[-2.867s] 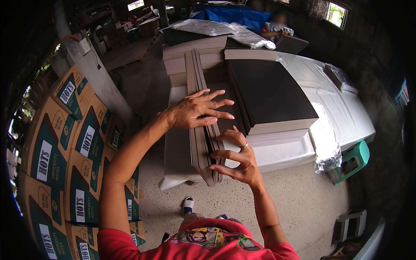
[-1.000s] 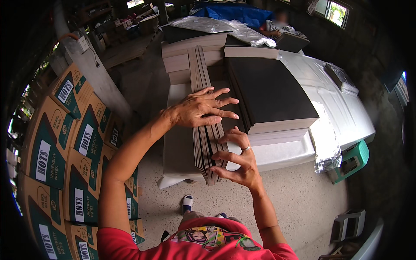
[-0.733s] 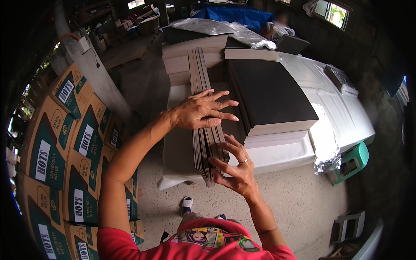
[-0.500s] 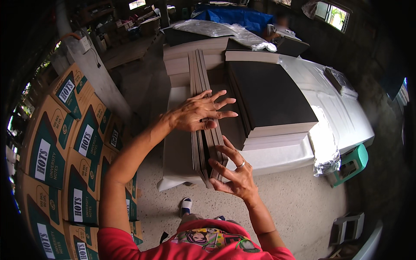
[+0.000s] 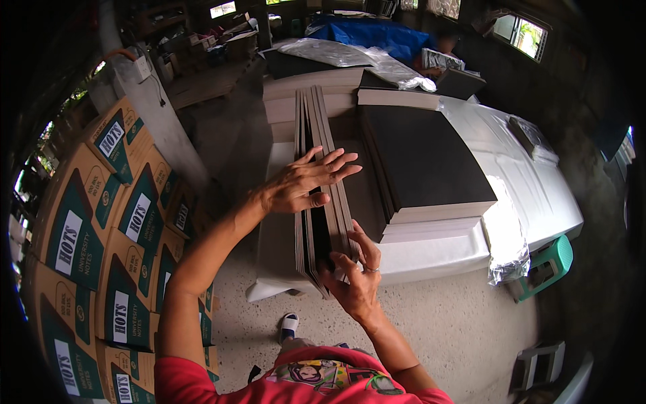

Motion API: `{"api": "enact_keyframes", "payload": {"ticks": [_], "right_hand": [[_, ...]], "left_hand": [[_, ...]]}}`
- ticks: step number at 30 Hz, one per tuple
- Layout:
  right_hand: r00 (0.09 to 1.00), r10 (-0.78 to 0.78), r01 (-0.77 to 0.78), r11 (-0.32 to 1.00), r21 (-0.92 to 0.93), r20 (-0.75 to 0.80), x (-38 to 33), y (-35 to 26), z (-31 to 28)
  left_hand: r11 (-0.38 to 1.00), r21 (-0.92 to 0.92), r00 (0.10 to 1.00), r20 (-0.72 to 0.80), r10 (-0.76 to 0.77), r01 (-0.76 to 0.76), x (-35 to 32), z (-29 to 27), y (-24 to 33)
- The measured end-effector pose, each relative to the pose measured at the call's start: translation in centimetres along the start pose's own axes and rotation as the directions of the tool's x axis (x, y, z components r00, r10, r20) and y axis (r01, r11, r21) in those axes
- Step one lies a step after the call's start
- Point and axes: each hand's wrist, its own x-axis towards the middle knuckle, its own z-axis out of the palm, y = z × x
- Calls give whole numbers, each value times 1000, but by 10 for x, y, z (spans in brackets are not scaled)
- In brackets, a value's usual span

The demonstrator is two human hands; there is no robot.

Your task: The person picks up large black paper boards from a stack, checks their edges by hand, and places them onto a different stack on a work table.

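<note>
A row of thin boards (image 5: 313,128), dark on one face with pale edges, stands on edge on the white-covered table (image 5: 437,250). A dark gap runs between the boards near me. My left hand (image 5: 309,180) lies across the top of the row with its fingers stretched out and spread. At the near end, my right hand (image 5: 355,276) grips some boards on the right side between thumb and fingers; the thumb is by the gap. Just right of the row lies a tall stack of black-topped boards (image 5: 431,151) with pale edges.
Cardboard cartons (image 5: 77,236) are piled on the left beside a pillar (image 5: 161,108). More pale-edged stacks (image 5: 313,84) sit at the back under clear plastic (image 5: 336,48). A green stool (image 5: 555,259) stands at the right. Another person (image 5: 441,54) is at the far side.
The gap between the boards has widened toward the near end. My right hand has shifted slightly left and down. My left hand remains over the row, its fingers a little differently spread.
</note>
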Motion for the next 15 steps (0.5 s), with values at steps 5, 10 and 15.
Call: {"api": "enact_keyframes", "payload": {"ticks": [5, 10, 15], "right_hand": [[994, -54, 46, 995, -91, -90, -3, 5, 8], [946, 184, -157, 980, 121, -267, -2, 0, 27], [928, 339, -355, 931, -89, -152, -15, 7, 28]], "left_hand": [[997, -14, 996, -48, -81, 81, -12, -9, 6], [933, -271, 835, -434, -338, 236, -33, 5, 12], [288, -781, 305, -131, -943, 554, -97, 12, 8]]}}
